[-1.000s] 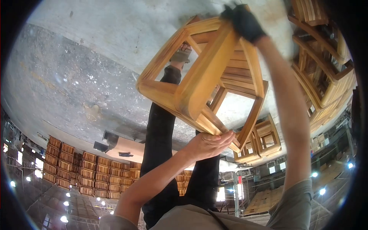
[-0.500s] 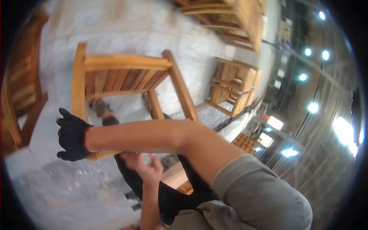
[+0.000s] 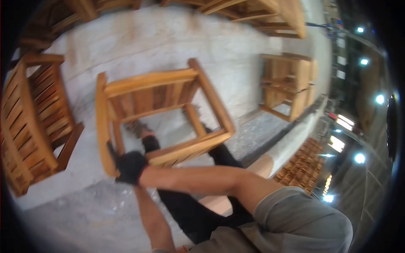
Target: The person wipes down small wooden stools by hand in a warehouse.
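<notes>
A slatted wooden armchair frame stands tilted in front of my legs. My right hand, in a black glove, is at the chair's near left corner. One gloved finger stretches along the left post, and the others appear closed around the post's lower end, though blur softens them. My left forearm is bare and comes up from the bottom. The left hand itself is hidden behind the right glove and wrist.
Another slatted wooden chair lies at the left. More wooden furniture lines the top, with stacked wooden frames at the right. Many small wooden pieces lie beyond a pale ledge. My feet are on the grey floor.
My gloved right hand has drawn in from beyond the chair's left post to its near corner. The left hand, visible before, is now covered. The whole view has shifted.
</notes>
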